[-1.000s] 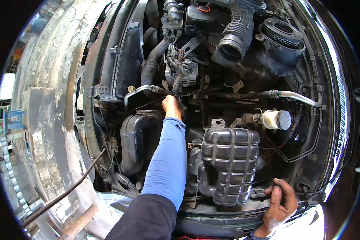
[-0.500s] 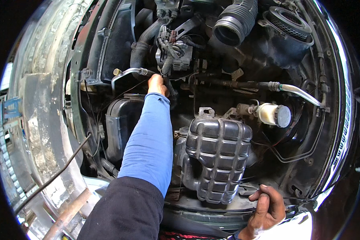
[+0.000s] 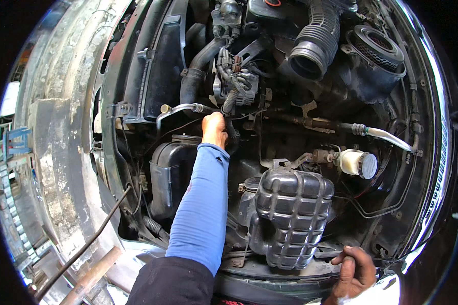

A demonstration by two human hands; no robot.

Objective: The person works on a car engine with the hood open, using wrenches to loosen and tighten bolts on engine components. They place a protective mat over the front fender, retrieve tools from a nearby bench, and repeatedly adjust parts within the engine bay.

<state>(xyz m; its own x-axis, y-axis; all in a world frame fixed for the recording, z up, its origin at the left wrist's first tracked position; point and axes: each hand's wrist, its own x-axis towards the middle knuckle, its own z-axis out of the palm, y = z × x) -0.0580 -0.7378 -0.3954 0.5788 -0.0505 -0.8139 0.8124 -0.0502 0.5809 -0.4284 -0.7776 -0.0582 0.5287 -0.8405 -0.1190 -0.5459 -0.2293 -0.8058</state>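
My left hand [image 3: 215, 128], in a blue sleeve, reaches down into a vehicle's engine bay. Its fingers are closed beside a dark hose below the alternator [image 3: 247, 90]; whatever they grip is hidden behind the hand. A metal pipe with a brass-coloured end [image 3: 178, 108] runs just left of it. Over the front edge at lower right, my right hand [image 3: 359, 272] has its fingers curled toward the thumb; anything between them is hidden. Close to its fingertips is a ribbed black plastic box [image 3: 292, 218].
A black reservoir [image 3: 169, 175] sits left of my forearm. To the right are a white fluid reservoir [image 3: 352, 163], an open round air-filter housing [image 3: 379, 53] and a loose ribbed intake hose [image 3: 313, 48]. A thin rod [image 3: 94, 236] slants up at the left edge.
The whole view has shifted, so the engine parts appear farther right and slightly lower. My left hand stays at the same spot by the hose. The right hand keeps its curled shape.
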